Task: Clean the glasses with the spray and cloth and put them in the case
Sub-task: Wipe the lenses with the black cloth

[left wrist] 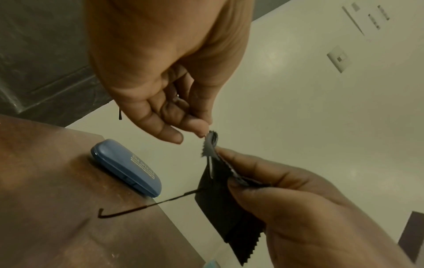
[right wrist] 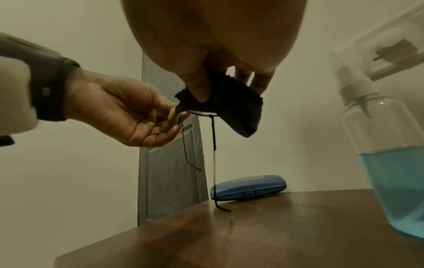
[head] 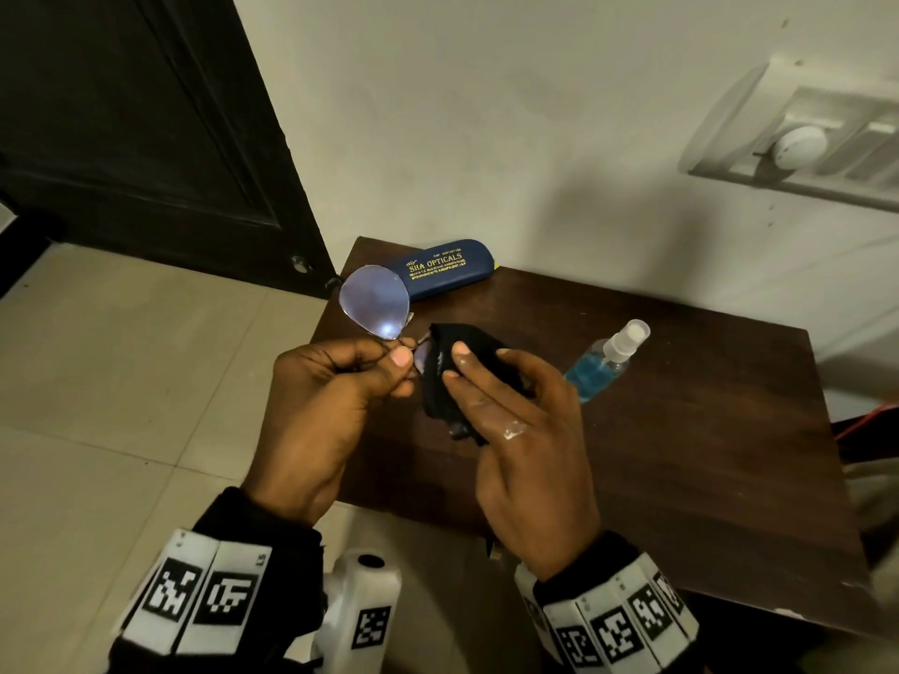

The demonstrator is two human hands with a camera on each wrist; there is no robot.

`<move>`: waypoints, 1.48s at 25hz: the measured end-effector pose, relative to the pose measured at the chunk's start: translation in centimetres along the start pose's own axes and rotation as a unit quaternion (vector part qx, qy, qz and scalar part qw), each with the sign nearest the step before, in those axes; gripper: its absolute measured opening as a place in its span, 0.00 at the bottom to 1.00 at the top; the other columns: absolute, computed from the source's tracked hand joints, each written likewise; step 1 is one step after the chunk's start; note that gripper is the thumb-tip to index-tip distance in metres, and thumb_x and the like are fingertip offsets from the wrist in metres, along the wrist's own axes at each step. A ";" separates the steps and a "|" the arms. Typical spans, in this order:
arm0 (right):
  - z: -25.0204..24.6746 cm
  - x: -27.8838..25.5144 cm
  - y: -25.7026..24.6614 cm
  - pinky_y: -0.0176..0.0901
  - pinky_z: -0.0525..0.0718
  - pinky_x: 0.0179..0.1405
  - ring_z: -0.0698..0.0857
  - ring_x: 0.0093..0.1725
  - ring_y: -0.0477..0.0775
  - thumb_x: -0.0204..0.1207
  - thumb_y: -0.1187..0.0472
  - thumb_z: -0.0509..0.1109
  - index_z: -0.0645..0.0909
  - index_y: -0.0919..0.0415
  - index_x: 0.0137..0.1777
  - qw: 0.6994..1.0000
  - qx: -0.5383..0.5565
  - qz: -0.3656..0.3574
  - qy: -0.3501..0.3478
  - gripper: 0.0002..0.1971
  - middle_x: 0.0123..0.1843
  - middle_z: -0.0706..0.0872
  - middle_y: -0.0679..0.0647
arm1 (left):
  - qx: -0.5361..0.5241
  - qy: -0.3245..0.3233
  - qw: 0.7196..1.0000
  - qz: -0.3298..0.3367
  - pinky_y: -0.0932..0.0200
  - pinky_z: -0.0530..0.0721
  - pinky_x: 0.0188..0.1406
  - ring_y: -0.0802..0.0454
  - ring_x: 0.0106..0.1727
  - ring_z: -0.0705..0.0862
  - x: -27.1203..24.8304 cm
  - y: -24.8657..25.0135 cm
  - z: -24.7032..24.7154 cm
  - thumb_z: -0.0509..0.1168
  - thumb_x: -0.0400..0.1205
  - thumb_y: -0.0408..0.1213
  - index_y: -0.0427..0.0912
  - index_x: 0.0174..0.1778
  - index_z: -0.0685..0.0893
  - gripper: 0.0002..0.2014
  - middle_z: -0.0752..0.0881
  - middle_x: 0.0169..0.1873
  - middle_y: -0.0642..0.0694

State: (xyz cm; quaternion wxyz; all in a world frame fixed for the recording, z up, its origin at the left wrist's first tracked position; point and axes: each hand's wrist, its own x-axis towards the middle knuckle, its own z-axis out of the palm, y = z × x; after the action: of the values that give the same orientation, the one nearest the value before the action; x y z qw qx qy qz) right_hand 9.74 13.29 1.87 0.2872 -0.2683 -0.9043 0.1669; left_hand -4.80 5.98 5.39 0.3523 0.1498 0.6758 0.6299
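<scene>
Thin metal-framed glasses [head: 374,301] hang above the brown table's [head: 681,454] left edge. My left hand [head: 335,381] pinches them at the bridge, and one lens stands bare above it. My right hand [head: 506,406] pinches a black cloth [head: 440,377] folded over the other lens, thumb on one side and fingers on the other. The black cloth [left wrist: 220,203] hangs below my right hand, and the temple arms [right wrist: 214,163] dangle down toward the table. The blue closed case [head: 445,270] lies at the table's far left corner. A spray bottle [head: 603,362] of blue liquid lies on the table, right of my hands.
A dark door [head: 146,138] stands behind the table on the left, with pale floor tiles [head: 121,381] below. A white wall with a switch plate [head: 802,143] is at the right. A white wrist device [head: 362,610] sits between my forearms.
</scene>
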 end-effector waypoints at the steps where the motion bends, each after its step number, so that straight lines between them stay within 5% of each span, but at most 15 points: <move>1: 0.0 0.2 0.3 0.56 0.76 0.61 0.72 0.68 0.58 0.68 0.63 0.54 0.84 0.57 0.65 1.000 -0.009 0.023 0.010 0.27 0.69 0.83 0.49 | 0.018 -0.002 1.000 0.008 0.49 0.86 0.52 0.46 0.40 0.88 0.0 0.0 0.1 0.70 0.75 0.26 0.42 0.35 0.93 0.09 0.91 0.36 0.39; 4: 0.0 0.3 0.5 0.56 0.79 0.58 0.72 0.67 0.59 0.68 0.64 0.53 0.83 0.59 0.65 1.000 -0.014 0.020 0.015 0.27 0.69 0.83 0.50 | 0.046 -0.014 0.999 0.023 0.48 0.86 0.54 0.48 0.40 0.89 -0.3 0.3 0.3 0.70 0.75 0.26 0.43 0.35 0.93 0.09 0.92 0.37 0.39; 8: 0.0 -0.1 -0.5 0.49 0.70 0.61 0.72 0.68 0.58 0.70 0.64 0.57 0.81 0.56 0.69 0.999 -0.009 -0.036 -0.010 0.26 0.72 0.80 0.47 | 0.050 -0.013 0.998 0.028 0.52 0.86 0.48 0.54 0.34 0.88 -0.5 0.2 0.6 0.71 0.75 0.27 0.42 0.35 0.92 0.08 0.90 0.32 0.43; 12: -0.1 0.4 0.5 0.54 0.75 0.56 0.72 0.67 0.58 0.68 0.63 0.54 0.83 0.56 0.66 0.998 -0.044 0.044 0.005 0.28 0.69 0.83 0.48 | 0.061 -0.018 0.997 0.039 0.53 0.86 0.46 0.50 0.35 0.87 -0.5 0.1 0.9 0.71 0.74 0.26 0.42 0.36 0.93 0.07 0.91 0.33 0.37; 17: -0.2 0.1 -0.7 0.47 0.69 0.60 0.73 0.67 0.57 0.71 0.63 0.56 0.82 0.57 0.67 1.000 -0.005 -0.009 0.008 0.26 0.71 0.81 0.47 | 0.067 -0.027 0.996 0.059 0.64 0.83 0.37 0.54 0.30 0.84 -0.6 0.0 1.2 0.71 0.74 0.25 0.38 0.34 0.92 0.07 0.88 0.28 0.39; 21: -0.1 0.4 0.1 0.50 0.70 0.58 0.72 0.68 0.57 0.68 0.63 0.54 0.82 0.56 0.67 0.998 -0.043 0.048 0.006 0.28 0.70 0.82 0.47 | 0.067 -0.033 0.995 0.062 0.67 0.83 0.34 0.54 0.28 0.85 -0.7 0.1 1.5 0.72 0.73 0.24 0.39 0.33 0.92 0.07 0.89 0.27 0.40; 27: -0.4 0.2 -0.7 0.47 0.67 0.61 0.73 0.68 0.57 0.71 0.63 0.56 0.82 0.56 0.67 1.000 -0.014 -0.006 0.012 0.26 0.71 0.81 0.47 | 0.056 -0.026 0.997 0.056 0.65 0.83 0.34 0.52 0.28 0.83 -0.9 0.3 1.6 0.70 0.74 0.24 0.35 0.31 0.90 0.07 0.86 0.25 0.36; 32: -0.3 0.5 0.4 0.57 0.75 0.57 0.71 0.69 0.58 0.69 0.62 0.53 0.82 0.56 0.67 0.998 -0.035 0.057 0.012 0.28 0.69 0.83 0.48 | 0.041 -0.021 0.998 0.035 0.54 0.87 0.44 0.45 0.35 0.87 -0.8 0.6 1.3 0.70 0.74 0.25 0.45 0.31 0.92 0.12 0.90 0.32 0.35; 37: -0.5 0.1 -1.0 0.49 0.65 0.62 0.70 0.72 0.60 0.72 0.61 0.57 0.81 0.55 0.68 0.999 0.011 -0.040 -0.007 0.25 0.72 0.79 0.47 | -0.011 0.014 1.000 0.003 0.57 0.84 0.39 0.52 0.31 0.84 -0.6 0.5 1.3 0.70 0.73 0.26 0.44 0.28 0.91 0.12 0.88 0.27 0.46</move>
State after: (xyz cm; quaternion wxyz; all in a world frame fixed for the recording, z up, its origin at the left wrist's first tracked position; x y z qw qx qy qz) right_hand 9.57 12.59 2.78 0.2905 -0.2278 -0.9142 0.1671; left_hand -3.59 6.66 6.13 0.3419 0.1394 0.6735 0.6403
